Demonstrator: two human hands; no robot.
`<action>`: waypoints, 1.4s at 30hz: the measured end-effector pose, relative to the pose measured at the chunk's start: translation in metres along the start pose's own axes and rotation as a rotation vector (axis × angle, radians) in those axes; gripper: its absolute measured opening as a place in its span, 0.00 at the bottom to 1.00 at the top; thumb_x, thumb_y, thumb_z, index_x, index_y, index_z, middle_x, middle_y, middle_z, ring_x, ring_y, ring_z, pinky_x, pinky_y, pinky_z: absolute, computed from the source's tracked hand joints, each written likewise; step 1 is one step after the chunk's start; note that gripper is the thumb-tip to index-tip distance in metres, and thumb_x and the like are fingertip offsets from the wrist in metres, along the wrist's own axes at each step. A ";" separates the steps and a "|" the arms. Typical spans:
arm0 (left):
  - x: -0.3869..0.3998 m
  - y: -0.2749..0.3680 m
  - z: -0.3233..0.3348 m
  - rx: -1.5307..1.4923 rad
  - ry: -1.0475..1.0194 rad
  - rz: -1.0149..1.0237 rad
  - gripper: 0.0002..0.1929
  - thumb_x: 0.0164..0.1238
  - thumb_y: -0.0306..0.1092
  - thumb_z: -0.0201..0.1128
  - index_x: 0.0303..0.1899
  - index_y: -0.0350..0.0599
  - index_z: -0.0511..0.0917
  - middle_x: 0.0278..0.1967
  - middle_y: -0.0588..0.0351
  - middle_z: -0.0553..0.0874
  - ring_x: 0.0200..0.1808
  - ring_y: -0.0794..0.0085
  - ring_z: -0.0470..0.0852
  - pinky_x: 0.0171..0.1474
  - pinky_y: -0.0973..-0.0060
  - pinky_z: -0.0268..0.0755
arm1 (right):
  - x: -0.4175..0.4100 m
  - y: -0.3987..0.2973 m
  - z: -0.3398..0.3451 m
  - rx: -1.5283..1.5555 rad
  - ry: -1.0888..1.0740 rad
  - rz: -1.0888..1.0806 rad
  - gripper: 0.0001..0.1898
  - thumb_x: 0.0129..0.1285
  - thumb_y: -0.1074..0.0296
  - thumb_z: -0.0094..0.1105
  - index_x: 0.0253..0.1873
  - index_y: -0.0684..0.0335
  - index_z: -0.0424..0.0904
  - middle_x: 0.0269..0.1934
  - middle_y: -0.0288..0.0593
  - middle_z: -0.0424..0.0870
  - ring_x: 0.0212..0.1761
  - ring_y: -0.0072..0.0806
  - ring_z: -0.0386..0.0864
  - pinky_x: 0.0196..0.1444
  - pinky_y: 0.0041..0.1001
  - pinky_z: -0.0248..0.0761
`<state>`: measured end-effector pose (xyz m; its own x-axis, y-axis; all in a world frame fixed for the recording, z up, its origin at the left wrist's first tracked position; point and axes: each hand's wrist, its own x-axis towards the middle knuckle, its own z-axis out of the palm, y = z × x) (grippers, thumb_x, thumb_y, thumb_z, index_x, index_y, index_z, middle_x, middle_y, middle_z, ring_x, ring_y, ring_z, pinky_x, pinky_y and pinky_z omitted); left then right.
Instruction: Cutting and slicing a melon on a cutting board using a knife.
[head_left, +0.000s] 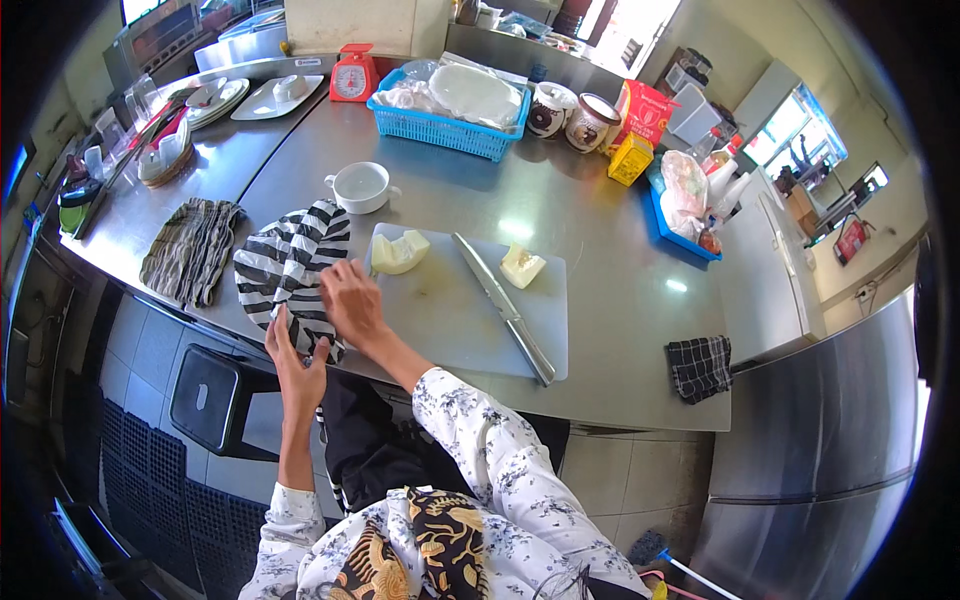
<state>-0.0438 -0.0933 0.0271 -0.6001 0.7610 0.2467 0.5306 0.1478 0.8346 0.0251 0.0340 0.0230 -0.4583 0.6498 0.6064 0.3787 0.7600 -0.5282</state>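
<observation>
A black-and-white striped plastic bag (262, 259) lies crumpled near the front edge of the steel table. My left hand (297, 367) holds its near edge, thumb and fingers on either side. Over the bag's right side is my right hand (351, 304), fingers curled; whether they grip the plastic is hidden. To the right, a white cutting board (442, 330) carries a pale melon wedge (401, 253), a smaller melon piece (521, 266) and a metal-handled kitchen knife (510, 315) lying diagonally, its handle towards me.
Beyond the bag stands a white two-handled bowl (361, 187). A striped cloth (191, 251) lies left, a checked cloth (699, 367) at the right edge. Farther back are a red kitchen scale (354, 75), a blue basket (442, 136) and tubs (592, 124). A black stool (206, 397) stands below.
</observation>
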 end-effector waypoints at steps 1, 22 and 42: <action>0.000 0.001 -0.001 0.000 0.003 -0.004 0.40 0.56 0.26 0.67 0.70 0.50 0.56 0.65 0.36 0.57 0.67 0.49 0.59 0.58 0.66 0.66 | 0.001 0.006 -0.001 -0.209 0.011 -0.012 0.04 0.57 0.74 0.53 0.38 0.63 0.75 0.40 0.42 0.74 0.51 0.41 0.73 0.47 0.34 0.69; 0.005 0.012 -0.015 -0.081 0.085 -0.062 0.40 0.57 0.33 0.66 0.70 0.49 0.54 0.63 0.45 0.62 0.59 0.59 0.67 0.53 0.69 0.67 | 0.009 0.061 0.001 -0.843 -0.163 -0.136 0.06 0.51 0.72 0.57 0.32 0.66 0.82 0.69 0.61 0.57 0.75 0.52 0.46 0.72 0.61 0.28; 0.003 -0.002 -0.023 -0.094 0.085 -0.074 0.40 0.57 0.34 0.67 0.69 0.45 0.55 0.61 0.44 0.63 0.56 0.61 0.70 0.50 0.72 0.70 | 0.052 0.051 -0.036 -0.649 -0.661 -0.149 0.23 0.36 0.51 0.74 0.35 0.63 0.86 0.56 0.56 0.70 0.69 0.49 0.57 0.71 0.63 0.25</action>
<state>-0.0598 -0.1060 0.0374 -0.6858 0.6936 0.2205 0.4272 0.1383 0.8935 0.0497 0.1071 0.0488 -0.8267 0.5575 0.0754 0.5624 0.8227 0.0831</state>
